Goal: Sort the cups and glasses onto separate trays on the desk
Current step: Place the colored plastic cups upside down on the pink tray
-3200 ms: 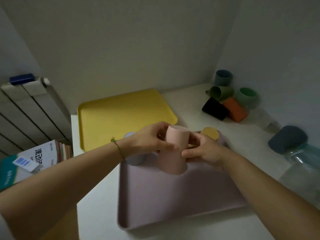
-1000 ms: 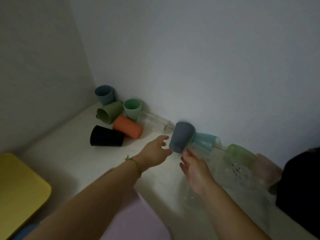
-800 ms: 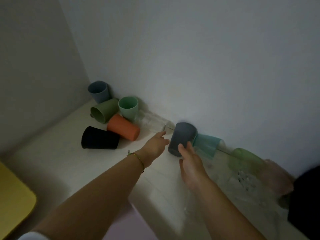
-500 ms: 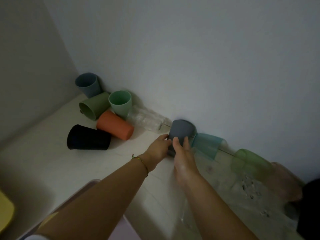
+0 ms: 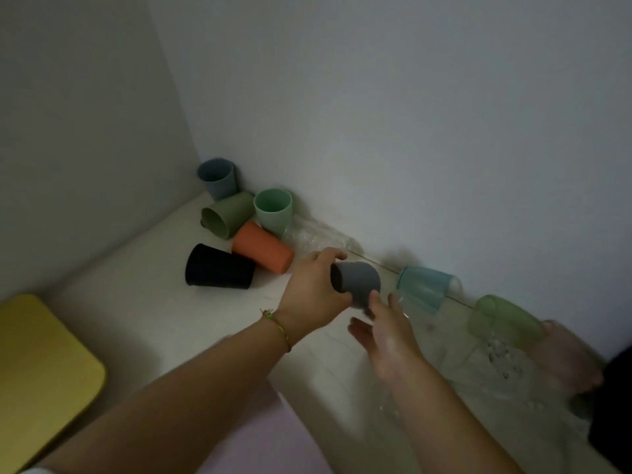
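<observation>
Left hand (image 5: 314, 289) grips the grey cup (image 5: 359, 283) at its rim end, thumb and fingers curled round it. The cup is tipped on its side near the wall, between the orange cup (image 5: 263, 248) and the teal glass (image 5: 424, 289). Right hand (image 5: 386, 333) is just below the cup, fingers spread, holding nothing. Yellow tray (image 5: 41, 364) sits far left, pink tray (image 5: 273, 436) under the forearms.

No text, label, brand, number or sign can be read on anything in view.
</observation>
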